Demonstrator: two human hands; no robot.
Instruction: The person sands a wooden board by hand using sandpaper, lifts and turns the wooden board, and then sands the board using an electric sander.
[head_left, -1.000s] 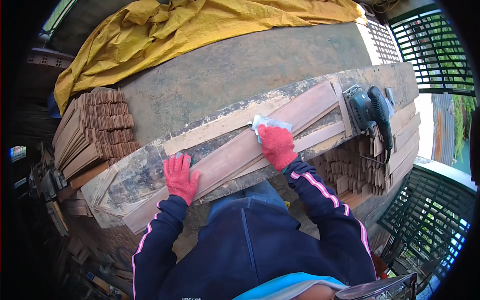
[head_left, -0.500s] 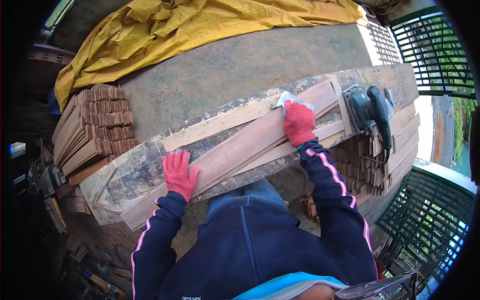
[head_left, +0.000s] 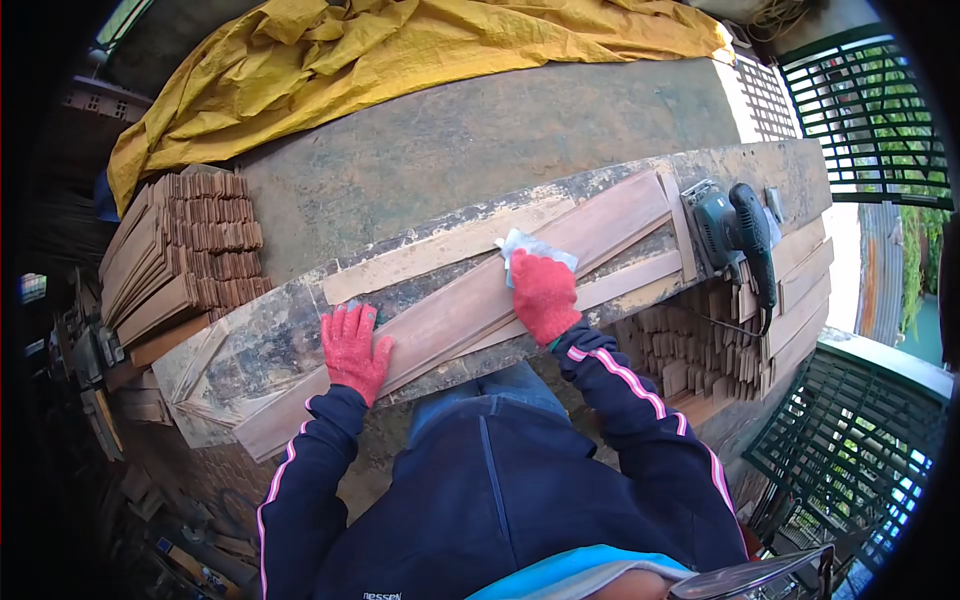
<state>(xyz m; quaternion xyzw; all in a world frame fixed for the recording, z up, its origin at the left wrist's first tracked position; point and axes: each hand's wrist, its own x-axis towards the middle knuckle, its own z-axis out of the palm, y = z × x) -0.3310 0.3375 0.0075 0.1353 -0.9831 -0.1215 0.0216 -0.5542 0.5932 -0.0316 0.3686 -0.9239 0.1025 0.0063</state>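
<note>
Board lies slantwise on bench; left hand, open, rests across its left part. Right hand grips pale sheet on its middle: keep pressure even, strokes lengthwise. Sander sits beyond its right end.

Board lies aslant on the bench. Sander rests on the bench, right of the board. Left stack sits beside the bench's left end; right stack, along its near right edge. Tarpaulin lies behind, beyond the bench.
</note>
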